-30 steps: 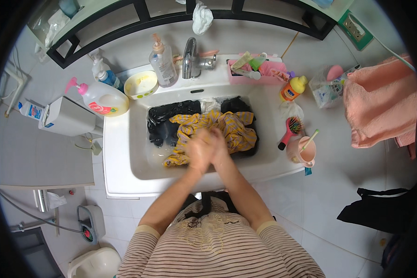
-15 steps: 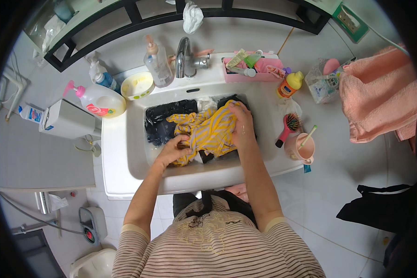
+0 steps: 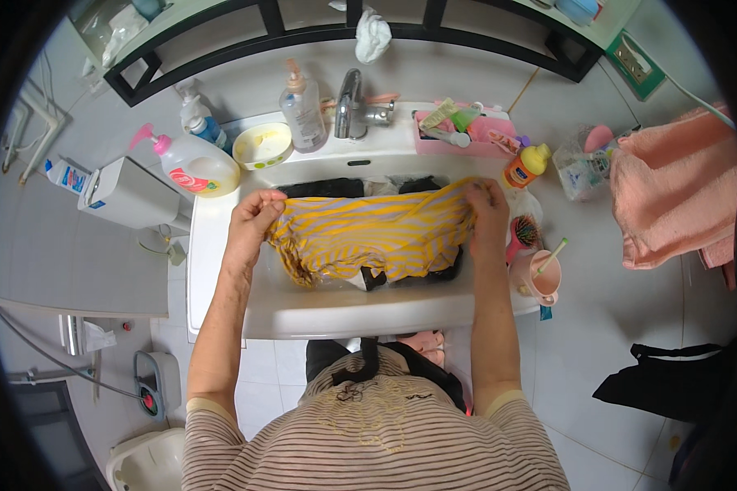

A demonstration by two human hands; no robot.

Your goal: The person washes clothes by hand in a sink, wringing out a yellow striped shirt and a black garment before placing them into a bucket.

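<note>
A wet yellow garment with grey stripes [image 3: 368,233] is stretched wide between my two hands over the white sink [image 3: 368,317]. My left hand [image 3: 258,219] pinches its upper left corner, and my right hand [image 3: 486,206] grips the upper right one. The cloth sags between them, with its lower folds hanging down into the basin. Dark clothes [image 3: 327,188] lie in the basin behind it, beside a bit of white cloth. More dark fabric shows under the garment's lower edge. The garment hides most of the basin's inside.
Behind the basin stand a chrome faucet [image 3: 350,106], a clear pump bottle [image 3: 303,114], a soap dish [image 3: 262,146] and a pink tray of toiletries [image 3: 467,141]. A large pump bottle [image 3: 195,168] is at left. Right: a yellow bottle [image 3: 527,166], a hairbrush [image 3: 522,235] and a pink cup [image 3: 536,277].
Both hands have moved apart and outward to the basin's sides. The striped garment, bunched before, is now spread out between them. The whole view has shifted slightly.
</note>
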